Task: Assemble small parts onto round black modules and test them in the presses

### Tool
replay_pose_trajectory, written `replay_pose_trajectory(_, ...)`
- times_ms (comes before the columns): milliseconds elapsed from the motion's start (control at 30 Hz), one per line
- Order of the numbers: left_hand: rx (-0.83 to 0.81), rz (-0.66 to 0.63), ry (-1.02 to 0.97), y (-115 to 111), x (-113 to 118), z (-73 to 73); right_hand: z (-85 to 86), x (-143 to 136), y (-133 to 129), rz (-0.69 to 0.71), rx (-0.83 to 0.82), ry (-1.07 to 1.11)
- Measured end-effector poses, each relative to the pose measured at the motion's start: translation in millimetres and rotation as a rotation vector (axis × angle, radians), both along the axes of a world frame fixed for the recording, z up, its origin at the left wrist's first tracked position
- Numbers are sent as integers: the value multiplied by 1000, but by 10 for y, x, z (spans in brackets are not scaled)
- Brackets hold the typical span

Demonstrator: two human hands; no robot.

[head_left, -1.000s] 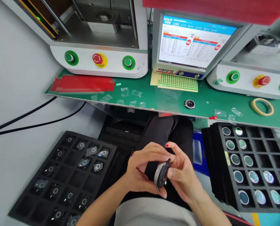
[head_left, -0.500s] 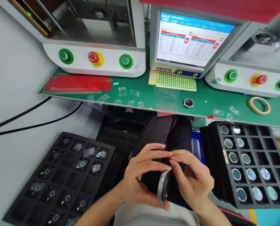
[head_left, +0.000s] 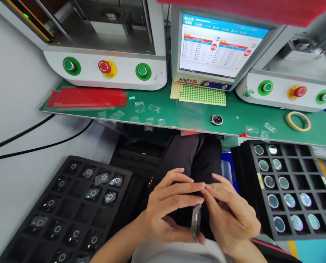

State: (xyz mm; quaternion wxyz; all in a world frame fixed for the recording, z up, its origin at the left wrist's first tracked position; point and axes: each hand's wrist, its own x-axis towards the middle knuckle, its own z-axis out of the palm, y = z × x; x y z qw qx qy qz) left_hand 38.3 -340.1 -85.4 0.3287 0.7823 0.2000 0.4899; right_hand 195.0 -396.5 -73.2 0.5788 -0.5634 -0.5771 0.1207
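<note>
Held on edge in my left hand (head_left: 172, 208) is a round watch case (head_left: 196, 223), silver-rimmed with a button on its side. It sits between my thumb below and the fingers above. My right hand (head_left: 231, 215) is pinched shut at the tip of my left forefinger, above the case. A speck of red shows in that pinch; most of it is hidden by the fingers. Another round watch (head_left: 216, 119) lies face up near the front edge of the green bench (head_left: 163, 98).
At left, a black foam tray (head_left: 78, 212) holds several watch parts, some under clear film. A right-hand tray (head_left: 291, 190) holds round glass discs. On the bench lie red strips (head_left: 88, 98), a green-dot sticker sheet (head_left: 203, 95) and a tape roll (head_left: 298, 121). Behind stands a monitor (head_left: 223, 47).
Both hands have shifted slightly to the right with the watch case, which has turned more edge-on. My right hand's pinch stays at the left fingertips. The whole view has shifted a little.
</note>
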Motion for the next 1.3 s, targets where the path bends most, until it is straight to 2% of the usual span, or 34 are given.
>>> replay_pose_trajectory(167,7,18,-9,-3,16,-9,19,-24,6,-14,-19,-4)
replay_pose_trajectory(333,-4,8,-41,-9,20,-13,69,-52,40,-116,-33,140)
replay_pose_trajectory(567,4,-16,-61,24,23,-12,81,55,74,99,78,-6)
replay_pose_trajectory(733,-18,-45,-63,-18,33,-46,98,51,75,65,78,-96)
replay_pose_trajectory(800,-64,-14,-69,-47,35,-46,110,40,64,19,87,-115)
replay_pose_trajectory(900,-288,31,-118,-71,25,-14,160,54,23,-22,-16,23)
replay_pose_trajectory(967,-434,16,-155,-70,12,26,213,85,-1,51,-194,218)
replay_pose_trajectory(1000,-475,7,-153,-65,6,48,239,102,-4,132,-297,323)
replay_pose_trajectory(1133,-485,7,-63,-49,-15,115,272,154,31,533,-625,675)
replay_pose_trajectory(1200,-457,-3,-48,-51,-23,121,240,162,50,628,-695,832)
replay_pose_trajectory(1300,-418,-23,-50,-61,-28,112,182,154,51,680,-721,988)
